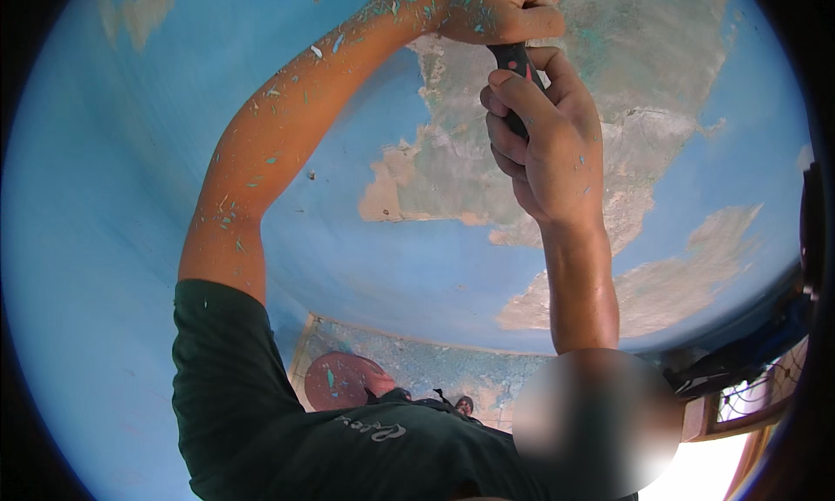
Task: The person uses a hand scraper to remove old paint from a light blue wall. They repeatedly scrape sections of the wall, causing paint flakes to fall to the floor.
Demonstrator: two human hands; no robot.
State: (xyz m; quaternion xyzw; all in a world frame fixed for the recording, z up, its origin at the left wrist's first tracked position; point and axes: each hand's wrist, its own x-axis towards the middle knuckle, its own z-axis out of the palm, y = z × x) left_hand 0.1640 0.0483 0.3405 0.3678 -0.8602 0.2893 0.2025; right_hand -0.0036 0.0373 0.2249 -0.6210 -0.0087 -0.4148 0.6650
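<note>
My right hand [554, 136] wraps around the lower part of a black and red tool handle [513, 59], its thumb lying along the handle. Above it, at the top edge of the view, my left hand [505, 12] is closed in a fist over the upper part of the same tool. The tool's working end is hidden behind the left hand, so its exact kind cannot be told. Both hands are in front of a blue painted wall [365, 266] with a large bare plaster patch [456, 175]. Small blue-green paint flakes [271, 160] cling to my left forearm.
Paint chips litter the tiled floor [450, 364] below. A round reddish-brown stool top [336, 380] with a foot at its edge stands at the wall's base. Far right are a dark object [737, 364] and a window grille [776, 380]. A blurred circle [597, 426] hides part of the lower right.
</note>
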